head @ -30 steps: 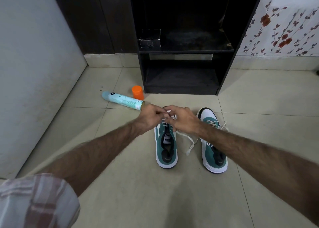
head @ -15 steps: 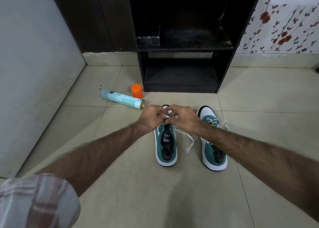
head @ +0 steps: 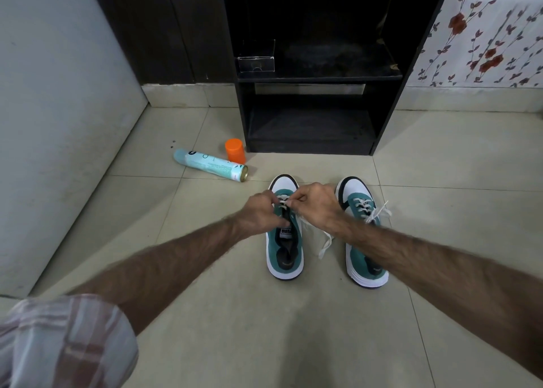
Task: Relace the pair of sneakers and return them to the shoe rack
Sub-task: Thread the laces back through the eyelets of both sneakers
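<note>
1. Far left on the floor, a spray can (head: 211, 167) lies on its side, an orange cap (head: 234, 149) standing just behind it.
2. Left hand (head: 258, 213) pinches the lace (head: 283, 197) over the left sneaker (head: 284, 235), working near the toe.
3. Right hand (head: 316, 205) pinches that lace too; only the lowest eyelets look threaded, loose ends trailing right.
4. Right sneaker (head: 363, 229) appears laced already, its ends loose at the side.
5. Shoe rack (head: 318, 78) stands beyond, dark, no shoes on it; returning both remains.
</note>
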